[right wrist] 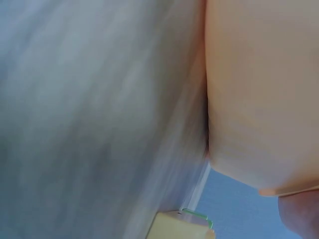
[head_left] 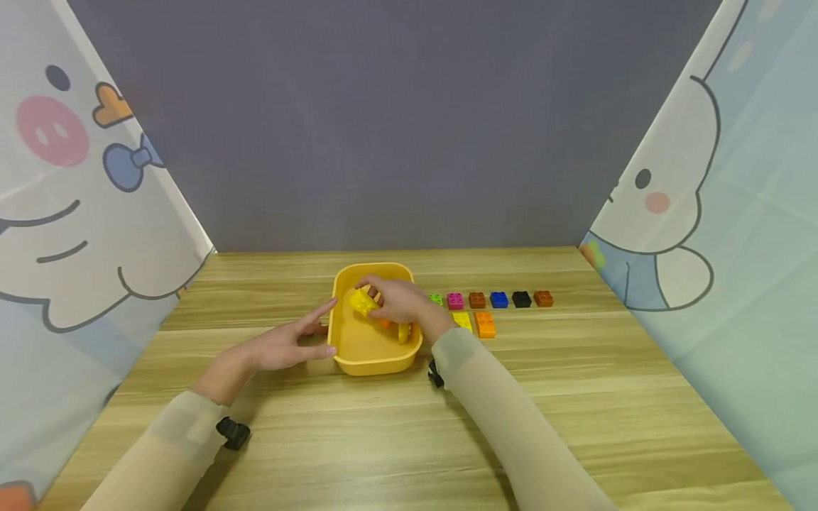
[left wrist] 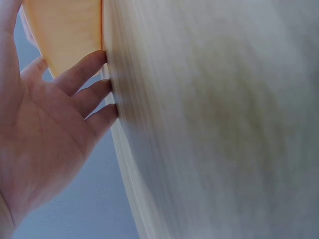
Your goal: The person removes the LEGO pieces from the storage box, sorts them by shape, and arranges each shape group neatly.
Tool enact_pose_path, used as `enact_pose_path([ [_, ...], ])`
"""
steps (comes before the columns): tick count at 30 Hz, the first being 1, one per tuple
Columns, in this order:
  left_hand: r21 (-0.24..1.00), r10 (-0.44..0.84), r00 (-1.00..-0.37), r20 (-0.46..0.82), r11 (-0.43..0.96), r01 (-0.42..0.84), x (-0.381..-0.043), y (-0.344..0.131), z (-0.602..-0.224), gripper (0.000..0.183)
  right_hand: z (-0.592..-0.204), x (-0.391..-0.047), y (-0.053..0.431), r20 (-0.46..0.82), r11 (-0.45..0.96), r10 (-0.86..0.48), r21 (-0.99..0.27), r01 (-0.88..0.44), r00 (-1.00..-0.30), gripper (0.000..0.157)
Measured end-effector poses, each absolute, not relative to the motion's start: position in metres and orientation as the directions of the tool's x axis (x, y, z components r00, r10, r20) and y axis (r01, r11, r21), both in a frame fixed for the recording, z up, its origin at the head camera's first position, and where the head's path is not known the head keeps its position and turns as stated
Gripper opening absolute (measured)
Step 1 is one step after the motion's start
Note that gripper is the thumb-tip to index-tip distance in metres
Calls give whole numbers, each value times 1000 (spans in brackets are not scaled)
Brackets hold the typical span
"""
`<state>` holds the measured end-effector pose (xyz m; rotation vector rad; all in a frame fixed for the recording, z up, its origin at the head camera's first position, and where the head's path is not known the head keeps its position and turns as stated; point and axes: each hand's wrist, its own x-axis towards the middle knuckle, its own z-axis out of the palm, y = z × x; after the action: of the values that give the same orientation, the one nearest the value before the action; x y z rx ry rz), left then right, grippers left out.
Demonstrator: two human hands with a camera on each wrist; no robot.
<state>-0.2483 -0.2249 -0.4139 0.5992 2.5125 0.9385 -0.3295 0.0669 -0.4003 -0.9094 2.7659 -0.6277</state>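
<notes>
A yellow plastic basket (head_left: 373,367) stands on the wooden table. My right hand (head_left: 401,301) reaches over its right rim and pinches a yellow toy brick (head_left: 361,301) inside it. A yellow block (head_left: 404,333) and a partly hidden orange piece (head_left: 385,323) lie under that hand in the basket. Outside on the left, my left hand (head_left: 284,345) is spread, its thumb and fingertips right at the basket's wall. The left wrist view shows the palm and spread fingers (left wrist: 82,74) by the basket wall (left wrist: 70,30). In the right wrist view, the basket wall (right wrist: 264,99) hides most of the right hand.
Right of the basket runs a row of small bricks: green (head_left: 436,299), pink (head_left: 455,301), brown (head_left: 476,300), blue (head_left: 499,299), black (head_left: 521,299) and another brown one (head_left: 543,298). Nearer lie a yellow brick (head_left: 463,322) and an orange brick (head_left: 485,325). A grey panel (head_left: 396,128) stands behind.
</notes>
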Motion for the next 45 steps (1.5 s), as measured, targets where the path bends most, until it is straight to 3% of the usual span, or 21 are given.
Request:
enact_pose_path([
  [8, 674, 512, -834, -207, 692, 258, -248, -226, -413, 100, -401, -332, 68, -7, 681, -611, -514, -521, -792, 54],
  [25, 676, 510, -833, -216, 694, 250, -248, -227, -413, 100, -396, -331, 68, -33, 665, -587, -590, -458, -809, 61],
  [37, 674, 511, -833, -211, 694, 255, -250, -225, -416, 101, -396, -330, 75, 138, 528, -620, -655, -540, -773, 63],
  [45, 677, 513, -836, -198, 688, 262, -249, -227, -416, 101, -380, -321, 100, 222, 405, -577, -758, -512, -786, 59],
])
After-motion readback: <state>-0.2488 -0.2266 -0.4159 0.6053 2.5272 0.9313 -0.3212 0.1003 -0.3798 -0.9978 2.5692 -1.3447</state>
